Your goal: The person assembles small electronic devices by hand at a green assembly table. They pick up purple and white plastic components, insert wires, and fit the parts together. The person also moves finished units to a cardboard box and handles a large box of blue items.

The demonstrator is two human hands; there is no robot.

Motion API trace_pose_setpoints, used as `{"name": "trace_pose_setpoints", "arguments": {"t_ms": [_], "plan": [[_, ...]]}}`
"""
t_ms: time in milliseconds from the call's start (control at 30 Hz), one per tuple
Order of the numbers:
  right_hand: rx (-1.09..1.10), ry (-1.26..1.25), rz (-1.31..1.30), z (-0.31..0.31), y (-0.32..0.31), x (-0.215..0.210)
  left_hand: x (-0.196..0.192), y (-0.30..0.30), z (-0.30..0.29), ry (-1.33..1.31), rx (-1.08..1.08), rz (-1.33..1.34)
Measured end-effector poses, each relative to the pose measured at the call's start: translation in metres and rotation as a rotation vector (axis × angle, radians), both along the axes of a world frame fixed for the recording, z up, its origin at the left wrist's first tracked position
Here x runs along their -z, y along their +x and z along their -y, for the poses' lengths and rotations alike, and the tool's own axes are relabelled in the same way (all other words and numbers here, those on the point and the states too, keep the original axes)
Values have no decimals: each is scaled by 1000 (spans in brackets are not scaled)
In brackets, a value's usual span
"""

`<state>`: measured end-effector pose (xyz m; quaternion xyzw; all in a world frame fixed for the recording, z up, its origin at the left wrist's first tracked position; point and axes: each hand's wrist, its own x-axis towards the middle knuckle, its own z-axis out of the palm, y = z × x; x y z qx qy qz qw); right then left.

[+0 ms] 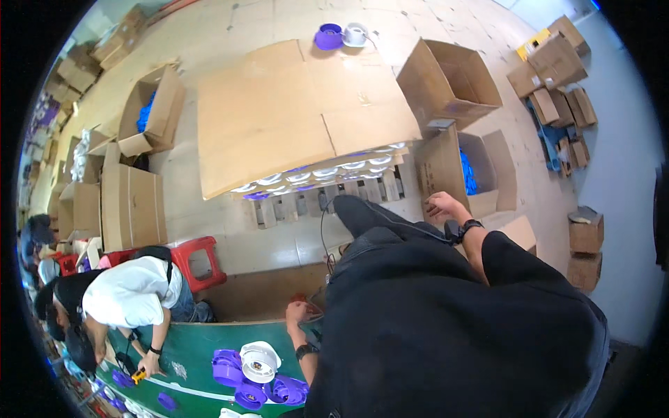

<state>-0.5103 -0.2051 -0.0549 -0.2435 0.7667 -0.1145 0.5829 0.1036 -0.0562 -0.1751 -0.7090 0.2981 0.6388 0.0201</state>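
Observation:
My left hand (297, 312) is at the edge of the green table (198, 341), its fingers closed by a small reddish thing that I cannot make out. Left of that forearm, on the table, sits a cluster of round plastic housings: a white housing (260, 361) among several purple housings (228, 367). Out to the right, my right hand (446, 205) hangs in the air with loosely bent fingers apart, holding nothing I can see. The closest thing to it is an open carton (498, 164) with blue material (467, 173) inside.
A pallet (306, 207) bears layers of white and purple housings under a cardboard sheet (272, 111). Two housings rest on top at the far edge. An empty-looking carton (453, 80) stands beside it. At left, a co-worker in a white shirt (132, 289) leans over the table near a red stool (198, 261).

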Motion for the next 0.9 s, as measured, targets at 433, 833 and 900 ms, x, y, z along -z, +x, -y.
{"name": "trace_pose_setpoints", "arguments": {"t_ms": [433, 833, 900], "plan": [[-380, -448, -183, 216, 31, -46, -53, -35, 20, -123, 302, 572], [-716, -503, -516, 205, -60, -23, 12, -5, 79, 115, -35, 60], [-723, -529, -680, 200, -92, -21, -45, -27, 173, -81, 127, 203]]}}
